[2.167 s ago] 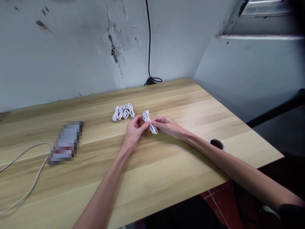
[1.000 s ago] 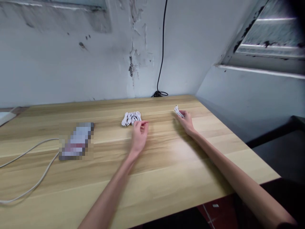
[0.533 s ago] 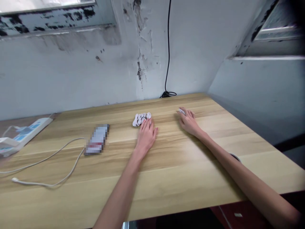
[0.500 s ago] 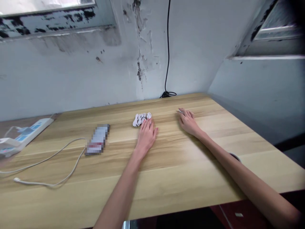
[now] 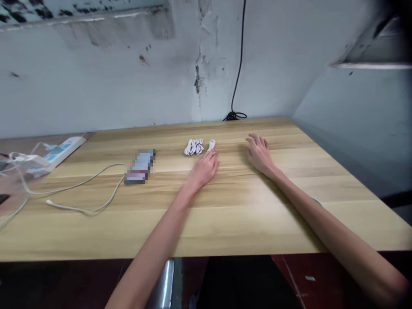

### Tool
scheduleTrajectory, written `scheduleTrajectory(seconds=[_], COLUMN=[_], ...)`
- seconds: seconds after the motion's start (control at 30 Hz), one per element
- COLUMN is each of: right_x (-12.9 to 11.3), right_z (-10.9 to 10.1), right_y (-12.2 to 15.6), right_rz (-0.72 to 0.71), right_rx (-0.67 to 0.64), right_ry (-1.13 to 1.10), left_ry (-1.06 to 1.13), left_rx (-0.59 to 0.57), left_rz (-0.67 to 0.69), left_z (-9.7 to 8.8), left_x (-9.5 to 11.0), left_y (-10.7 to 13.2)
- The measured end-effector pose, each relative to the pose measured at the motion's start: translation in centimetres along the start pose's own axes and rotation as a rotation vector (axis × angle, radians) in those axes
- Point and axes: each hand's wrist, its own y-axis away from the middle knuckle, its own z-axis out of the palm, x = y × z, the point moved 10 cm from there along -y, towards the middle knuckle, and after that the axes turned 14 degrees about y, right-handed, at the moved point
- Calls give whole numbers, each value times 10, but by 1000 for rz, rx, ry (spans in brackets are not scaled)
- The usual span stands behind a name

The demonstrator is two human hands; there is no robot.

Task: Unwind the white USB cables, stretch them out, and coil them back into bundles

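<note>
My left hand (image 5: 205, 166) rests low over the table, its fingertips closed on the near end of a small white cable bundle (image 5: 211, 144). Just left of it lie several more coiled white cables (image 5: 194, 147), side by side in a row and apart from my fingers. My right hand (image 5: 260, 155) is further right, palm down near the tabletop, with thumb and fingers spread. A small pale patch shows by its fingertips; what it is I cannot make out.
A phone (image 5: 140, 166) with a blurred screen lies on the wooden table (image 5: 225, 223). Left of it run a white charging cable (image 5: 86, 210) and a power strip (image 5: 61, 154). A black cord (image 5: 234, 116) hangs down the wall to the back edge. Behind my right forearm, a dark round rim partly shows.
My left hand has shifted right from the row of coiled cables, and a separate bundle now shows at its fingertips. My right hand's fingers have spread. The view has tilted down.
</note>
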Motion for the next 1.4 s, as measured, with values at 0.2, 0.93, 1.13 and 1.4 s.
scheduleTrajectory(seconds=[0.2, 0.93, 1.13, 1.4], right_x=[-6, -15, -35, -91], right_z=[-9, -18, -37, -38], right_y=[1, 5, 9, 19], right_rz=[-55, -113, -156, -407], right_rx=[62, 118, 130, 15], right_ry=[-44, -141, -239, -363], left_ry=[-47, -114, 43, 388], left_rx=[21, 22, 107, 284], left_rz=[52, -20, -22, 68], left_z=[-6, -6, -15, -32], left_x=[13, 16, 18, 13], left_y=[1, 1, 2, 2])
